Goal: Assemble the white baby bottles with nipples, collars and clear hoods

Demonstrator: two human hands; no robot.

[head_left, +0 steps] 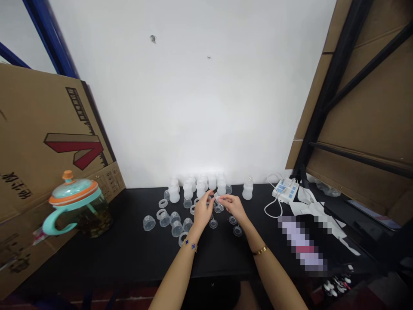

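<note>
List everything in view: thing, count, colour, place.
clear part: one, transparent, pinched at fingertips, centre
white bottles: about ten, white, back of table
clear cups: several, transparent, scattered mid-table
rings: few, whitish, mid-table, left
jug: one, teal with orange lid, table's left
cardboard box: one, brown, far left
control unit: one, white and blue, table's right
table: one, black, underneath
left hand: one, bare, braceleted, on the part
right hand: one, bare, braceleted, on the part
</note>
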